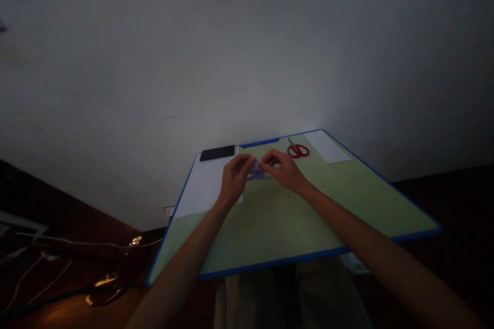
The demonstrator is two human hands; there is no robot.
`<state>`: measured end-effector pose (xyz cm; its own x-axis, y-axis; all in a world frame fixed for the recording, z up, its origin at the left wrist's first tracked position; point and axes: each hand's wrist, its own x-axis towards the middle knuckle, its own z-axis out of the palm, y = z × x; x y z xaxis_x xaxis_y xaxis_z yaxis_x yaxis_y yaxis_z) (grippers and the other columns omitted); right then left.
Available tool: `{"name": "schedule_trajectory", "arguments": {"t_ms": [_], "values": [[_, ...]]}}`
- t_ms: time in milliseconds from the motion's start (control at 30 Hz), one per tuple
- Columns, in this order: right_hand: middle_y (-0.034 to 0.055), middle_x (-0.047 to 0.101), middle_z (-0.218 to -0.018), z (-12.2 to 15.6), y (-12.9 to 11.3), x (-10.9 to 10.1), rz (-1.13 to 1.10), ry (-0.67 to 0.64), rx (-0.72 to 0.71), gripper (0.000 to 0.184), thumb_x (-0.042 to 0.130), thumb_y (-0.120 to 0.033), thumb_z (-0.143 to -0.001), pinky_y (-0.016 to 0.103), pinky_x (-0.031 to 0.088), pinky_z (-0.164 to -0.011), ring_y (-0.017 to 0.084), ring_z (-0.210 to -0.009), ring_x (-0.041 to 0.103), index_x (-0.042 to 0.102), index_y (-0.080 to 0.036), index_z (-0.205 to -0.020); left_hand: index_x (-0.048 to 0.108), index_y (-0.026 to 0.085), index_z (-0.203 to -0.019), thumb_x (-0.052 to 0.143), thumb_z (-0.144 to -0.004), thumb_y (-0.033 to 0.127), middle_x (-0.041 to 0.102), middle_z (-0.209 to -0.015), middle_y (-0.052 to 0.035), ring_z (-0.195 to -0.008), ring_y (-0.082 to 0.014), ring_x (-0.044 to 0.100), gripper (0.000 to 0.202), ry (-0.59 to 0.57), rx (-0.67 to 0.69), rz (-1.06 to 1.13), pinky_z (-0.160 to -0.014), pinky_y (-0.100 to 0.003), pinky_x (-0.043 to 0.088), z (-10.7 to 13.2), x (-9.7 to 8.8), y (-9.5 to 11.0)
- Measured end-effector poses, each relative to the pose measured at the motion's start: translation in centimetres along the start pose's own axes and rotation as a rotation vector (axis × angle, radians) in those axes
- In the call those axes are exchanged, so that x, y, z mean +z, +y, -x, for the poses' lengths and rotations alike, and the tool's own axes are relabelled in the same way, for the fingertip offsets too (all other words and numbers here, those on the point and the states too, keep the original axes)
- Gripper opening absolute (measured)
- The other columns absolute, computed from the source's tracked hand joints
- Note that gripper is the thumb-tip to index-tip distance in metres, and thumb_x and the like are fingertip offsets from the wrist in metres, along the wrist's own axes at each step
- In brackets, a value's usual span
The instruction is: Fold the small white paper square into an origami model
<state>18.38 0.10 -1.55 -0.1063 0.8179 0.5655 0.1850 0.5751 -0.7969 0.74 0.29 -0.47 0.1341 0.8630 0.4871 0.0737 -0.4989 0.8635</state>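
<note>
Both hands meet above the middle of a pale green table (285, 231) with a blue edge. My left hand (235, 177) pinches one side of a small, thin, purplish-white piece of folded paper (257, 168). On its other side, my right hand (283, 168) grips it between thumb and forefinger. The fingertips of the two hands nearly touch and hide part of the piece. Beyond my right hand lie scissors (298, 150) with red handles, their blades pointing toward the wall.
A white sheet (200, 187) lies at the left of the table, with a black phone-like slab (217, 153) at its far end. A narrow white paper strip (328, 147) is at the far right. The wall (247, 61) rises behind; cables (88, 243) run at lower left.
</note>
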Motion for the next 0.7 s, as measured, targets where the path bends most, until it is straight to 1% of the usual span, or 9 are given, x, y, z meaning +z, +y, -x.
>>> {"name": "schedule_trajectory", "arguments": {"t_ms": [233,433,567,700], "values": [[0.0018,0.070,-0.079,-0.04,-0.01,0.02,-0.051,-0.001,0.022,0.016,0.073,-0.036,-0.083,0.032,0.050,-0.073,0.017,-0.075,0.065,0.067,-0.021,-0.080,0.072,0.020,-0.091,0.073,-0.085,0.044,0.070,-0.086,-0.0032,-0.082,-0.0169,0.064,0.024,0.005,0.006,-0.011,-0.078,-0.029,0.050,0.06,-0.11,-0.03],[0.0033,0.073,-0.080,0.08,-0.03,0.09,-0.058,0.011,0.036,0.023,0.075,-0.043,-0.081,0.032,0.052,-0.071,0.018,-0.075,0.067,0.069,-0.021,-0.082,0.073,0.019,-0.093,0.070,-0.086,0.044,0.072,-0.089,-0.0043,-0.083,-0.0175,0.065,0.026,0.033,0.011,-0.044,-0.077,-0.028,0.050,0.07,-0.10,0.15],[0.0029,0.073,-0.080,0.17,-0.19,0.05,-0.068,0.006,0.024,0.018,0.075,-0.038,-0.081,0.032,0.052,-0.071,0.018,-0.075,0.067,0.070,-0.021,-0.084,0.073,0.019,-0.092,0.069,-0.087,0.046,0.073,-0.087,-0.0042,-0.080,-0.0177,0.065,0.028,0.056,0.022,-0.093,-0.075,-0.028,0.050,0.23,0.08,0.35],[0.0030,0.074,-0.081,0.29,-0.48,-0.06,-0.091,-0.014,0.010,0.014,0.073,-0.033,-0.082,0.032,0.052,-0.072,0.017,-0.075,0.067,0.071,-0.020,-0.087,0.073,0.019,-0.090,0.066,-0.089,0.044,0.072,-0.085,-0.0037,-0.080,-0.0174,0.064,0.027,0.053,0.058,-0.156,-0.075,-0.027,0.050,0.36,0.14,0.46]]}}
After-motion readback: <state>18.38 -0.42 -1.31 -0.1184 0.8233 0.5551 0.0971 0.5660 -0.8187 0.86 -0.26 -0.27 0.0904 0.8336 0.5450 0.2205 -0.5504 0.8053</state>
